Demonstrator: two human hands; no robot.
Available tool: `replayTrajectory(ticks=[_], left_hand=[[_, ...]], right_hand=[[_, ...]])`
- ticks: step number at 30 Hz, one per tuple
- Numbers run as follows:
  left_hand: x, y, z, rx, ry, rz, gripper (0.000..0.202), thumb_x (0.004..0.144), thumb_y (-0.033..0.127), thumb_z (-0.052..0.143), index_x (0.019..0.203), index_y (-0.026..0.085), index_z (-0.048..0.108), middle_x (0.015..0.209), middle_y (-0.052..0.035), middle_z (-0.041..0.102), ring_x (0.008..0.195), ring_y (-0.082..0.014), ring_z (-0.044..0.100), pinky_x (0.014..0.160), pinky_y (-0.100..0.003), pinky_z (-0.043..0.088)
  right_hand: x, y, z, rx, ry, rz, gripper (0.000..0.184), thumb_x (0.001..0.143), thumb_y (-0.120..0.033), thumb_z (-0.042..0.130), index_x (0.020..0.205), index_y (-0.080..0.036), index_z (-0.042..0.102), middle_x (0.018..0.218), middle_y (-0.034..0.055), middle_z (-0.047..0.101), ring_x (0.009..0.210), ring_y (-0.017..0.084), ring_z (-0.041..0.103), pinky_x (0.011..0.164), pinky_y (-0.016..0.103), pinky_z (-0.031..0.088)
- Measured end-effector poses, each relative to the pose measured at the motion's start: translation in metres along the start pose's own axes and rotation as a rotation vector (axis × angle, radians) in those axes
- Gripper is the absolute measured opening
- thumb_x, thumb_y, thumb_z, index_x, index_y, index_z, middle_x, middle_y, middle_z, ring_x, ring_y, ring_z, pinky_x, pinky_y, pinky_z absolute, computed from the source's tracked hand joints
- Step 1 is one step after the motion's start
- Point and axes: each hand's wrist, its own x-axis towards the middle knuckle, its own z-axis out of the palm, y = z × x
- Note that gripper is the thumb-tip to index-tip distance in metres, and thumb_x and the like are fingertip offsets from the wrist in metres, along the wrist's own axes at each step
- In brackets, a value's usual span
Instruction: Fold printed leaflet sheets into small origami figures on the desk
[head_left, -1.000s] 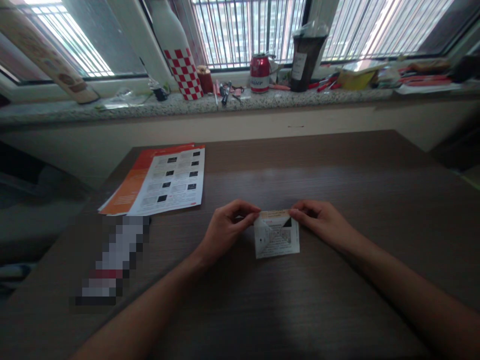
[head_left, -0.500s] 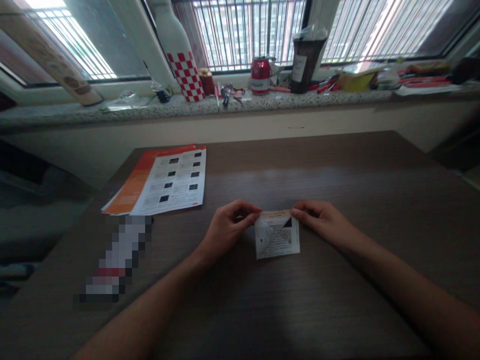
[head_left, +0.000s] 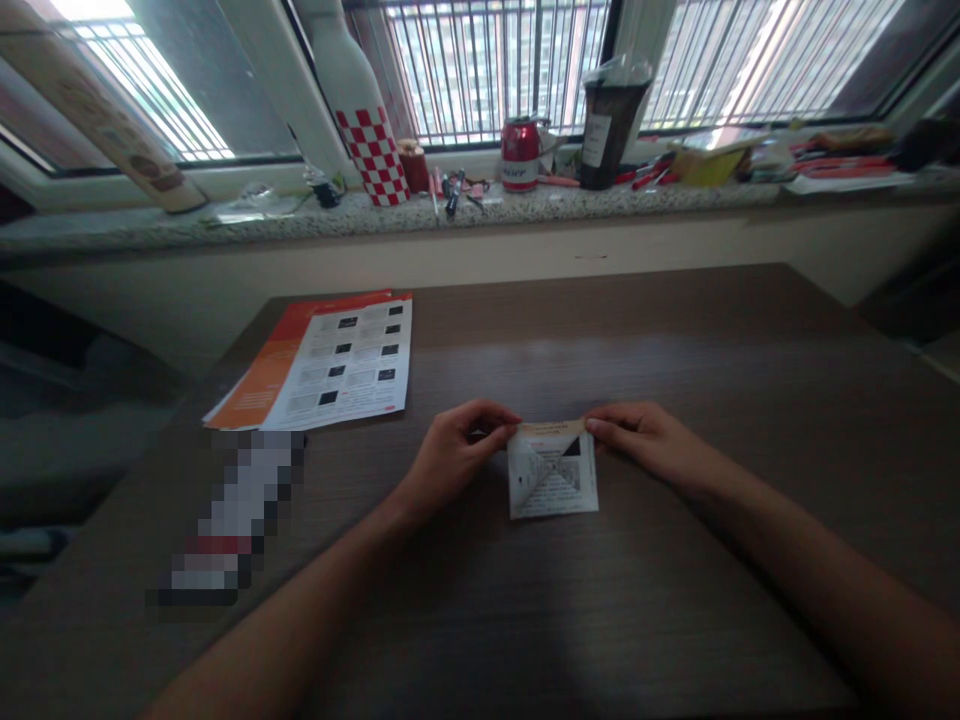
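A small square of folded printed paper point(head_left: 553, 475) faces me just above or on the dark wooden table, with diagonal creases meeting near its middle and a dark triangle at its upper right. My left hand point(head_left: 469, 440) pinches its top left corner between thumb and fingers. At the top right corner, my right hand point(head_left: 634, 435) pinches it the same way. Whether the paper's lower edge touches the table I cannot tell.
Orange and white printed sheets point(head_left: 337, 365) lie at the table's point(head_left: 675, 600) back left. Nearer me is a pixelated long object point(head_left: 232, 520). On the windowsill stand a checkered bottle point(head_left: 375, 150), a red can point(head_left: 520, 155), a dark drink cup point(head_left: 609, 125) and assorted clutter.
The paper's left and right edges have shifted very slightly left, and its creases look a little different. Both hands keep their pinch at the top corners.
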Motion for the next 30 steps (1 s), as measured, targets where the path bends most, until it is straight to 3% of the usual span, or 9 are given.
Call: replayTrajectory(ticks=[4,7,9,13,18,30], left_hand=[[0.002,-0.006,0.001,0.066,-0.003,0.032,0.009,0.095,0.023,0.072,0.101,0.019,0.077,0.093,-0.0033,0.078,0.082,-0.016,0.073,0.08,-0.029,0.06],[0.003,-0.01,0.001,0.131,0.005,0.059,0.007,0.096,0.019,0.071,0.099,0.019,0.076,0.094,-0.003,0.078,0.085,-0.0167,0.073,0.082,-0.029,0.059],[0.003,-0.013,0.001,0.19,0.017,0.077,0.008,0.095,0.016,0.07,0.099,0.02,0.076,0.095,-0.0028,0.078,0.086,-0.0172,0.073,0.083,-0.03,0.058],[0.005,-0.019,0.002,0.303,0.021,0.12,0.008,0.095,0.015,0.069,0.098,0.02,0.075,0.097,-0.0032,0.076,0.087,-0.0182,0.071,0.083,-0.031,0.057],[0.006,-0.024,0.003,0.374,-0.008,0.138,0.009,0.096,0.014,0.066,0.096,0.019,0.074,0.095,-0.0048,0.073,0.088,-0.0193,0.069,0.082,-0.031,0.055],[0.007,-0.024,0.001,0.401,-0.051,0.133,0.012,0.097,0.011,0.065,0.097,0.019,0.074,0.1,-0.006,0.069,0.096,-0.0216,0.067,0.088,-0.034,0.053]], right_hand=[[0.005,0.008,0.005,-0.218,0.111,-0.09,0.036,0.103,-0.048,0.055,0.106,-0.022,0.08,0.103,0.0077,0.082,0.095,0.027,0.075,0.09,0.044,0.059],[0.007,0.013,0.01,-0.462,0.285,-0.253,0.032,0.104,-0.039,0.057,0.124,-0.022,0.075,0.122,0.0121,0.077,0.113,0.03,0.072,0.101,0.05,0.056],[0.006,0.013,0.013,-0.61,0.325,-0.393,0.037,0.103,-0.036,0.061,0.137,-0.024,0.069,0.136,0.0144,0.071,0.126,0.032,0.066,0.108,0.055,0.052],[0.0,0.011,0.022,-0.78,0.108,-0.562,0.05,0.104,-0.032,0.061,0.153,-0.035,0.056,0.154,0.0105,0.06,0.139,0.033,0.057,0.114,0.058,0.049],[-0.006,0.015,0.031,-0.911,-0.086,-0.571,0.055,0.104,-0.035,0.062,0.158,-0.037,0.05,0.164,0.0069,0.049,0.15,0.033,0.047,0.12,0.058,0.043],[-0.007,0.016,0.029,-0.968,-0.155,-0.558,0.059,0.104,-0.043,0.063,0.161,-0.035,0.047,0.17,0.0074,0.038,0.156,0.033,0.037,0.126,0.058,0.035]])
